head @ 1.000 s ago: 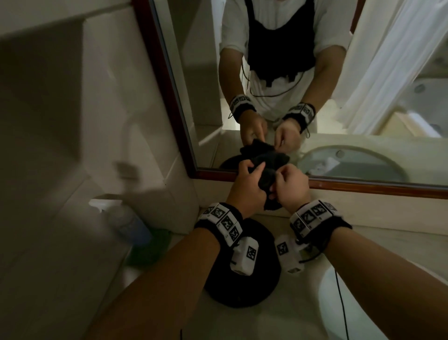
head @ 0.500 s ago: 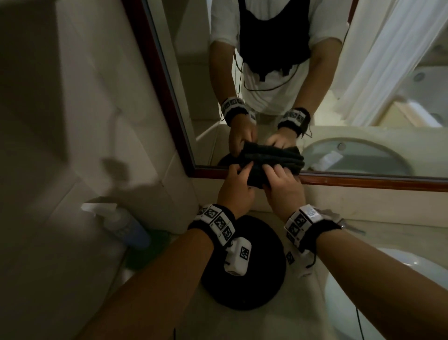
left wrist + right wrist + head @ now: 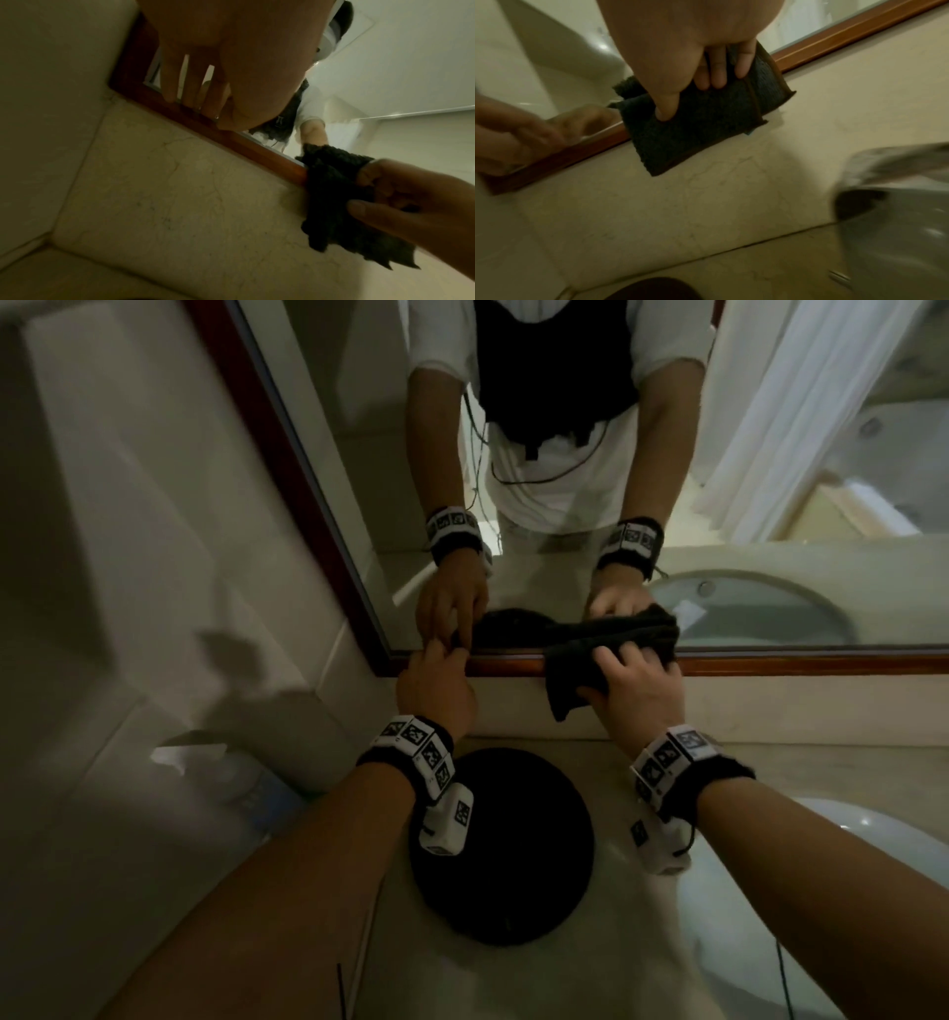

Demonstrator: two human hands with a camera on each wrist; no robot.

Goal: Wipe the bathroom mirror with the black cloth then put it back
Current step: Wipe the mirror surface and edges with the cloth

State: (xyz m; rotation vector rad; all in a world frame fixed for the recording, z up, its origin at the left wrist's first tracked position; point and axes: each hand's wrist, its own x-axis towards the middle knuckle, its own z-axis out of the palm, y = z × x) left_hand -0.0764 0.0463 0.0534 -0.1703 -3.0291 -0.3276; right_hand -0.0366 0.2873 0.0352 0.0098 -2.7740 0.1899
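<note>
Black cloth (image 3: pixel 611 660), folded, is now held by the right hand (image 3: pixel 634 688) alone, thumb and fingers clamped around it, and is pressed against the mirror's wooden frame (image 3: pixel 508 666) above the desk (image 3: pixel 590 983). It has been released by the left hand (image 3: pixel 436 688), whose straightened fingers rest empty on the frame near the corner. Beyond, the mirror (image 3: pixel 770 557) glass is barely met, so wiping is judged to be just starting.
</note>
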